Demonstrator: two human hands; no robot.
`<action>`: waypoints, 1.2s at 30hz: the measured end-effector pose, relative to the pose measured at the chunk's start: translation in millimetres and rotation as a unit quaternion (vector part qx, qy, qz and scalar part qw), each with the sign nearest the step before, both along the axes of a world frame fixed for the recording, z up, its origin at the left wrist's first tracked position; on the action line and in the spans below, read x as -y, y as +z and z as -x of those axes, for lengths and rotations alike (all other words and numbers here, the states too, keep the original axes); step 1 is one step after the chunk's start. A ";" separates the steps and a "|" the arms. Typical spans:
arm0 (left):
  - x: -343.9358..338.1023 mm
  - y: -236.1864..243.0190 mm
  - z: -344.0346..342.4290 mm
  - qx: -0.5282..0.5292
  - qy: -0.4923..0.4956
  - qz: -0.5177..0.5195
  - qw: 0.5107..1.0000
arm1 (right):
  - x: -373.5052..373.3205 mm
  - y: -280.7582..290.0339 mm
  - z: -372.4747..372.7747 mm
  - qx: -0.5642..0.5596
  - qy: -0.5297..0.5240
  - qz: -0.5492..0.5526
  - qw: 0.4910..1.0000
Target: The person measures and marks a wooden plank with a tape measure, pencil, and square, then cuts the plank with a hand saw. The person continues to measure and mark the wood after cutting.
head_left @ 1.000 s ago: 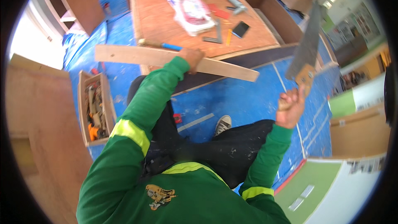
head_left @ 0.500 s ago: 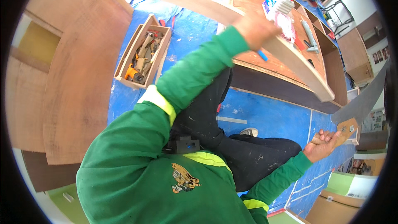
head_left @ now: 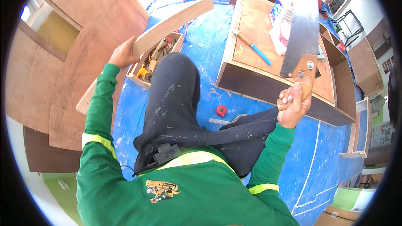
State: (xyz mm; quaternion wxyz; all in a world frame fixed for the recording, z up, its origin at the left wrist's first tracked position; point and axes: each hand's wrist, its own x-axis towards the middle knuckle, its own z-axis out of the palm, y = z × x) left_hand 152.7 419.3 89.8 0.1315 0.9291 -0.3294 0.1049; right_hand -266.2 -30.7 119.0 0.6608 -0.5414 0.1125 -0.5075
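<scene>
My left hand (head_left: 123,53) is closed around a long pale wooden board (head_left: 173,20), which slants from the toolbox area down past my left forearm. Part of the board is hidden behind that hand and sleeve. On the right, my right hand (head_left: 294,105) grips the wooden handle of a handsaw (head_left: 303,31). Its broad metal blade points up and away over the wooden cabinet, and the board and the saw are well apart. My raised left knee lies between the two hands.
An open wooden toolbox (head_left: 144,69) with several tools stands beyond my knee. The cabinet (head_left: 251,81) lies on its back at the right, bearing a blue-ended tool (head_left: 260,54) and a white jug (head_left: 279,12). A red tape measure (head_left: 221,110) rests on the blue floor sheet (head_left: 209,77). Large wood panels (head_left: 83,75) stand left.
My left hand has swung the board from over the cabinet to my left side. The saw has risen and moved inward with my right hand. My knee has come up.
</scene>
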 end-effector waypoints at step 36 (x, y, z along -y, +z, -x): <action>249.1 -42.4 -15.3 -0.312 -0.260 -0.155 0.900 | -82.9 -19.5 -29.7 -0.374 0.003 0.130 0.918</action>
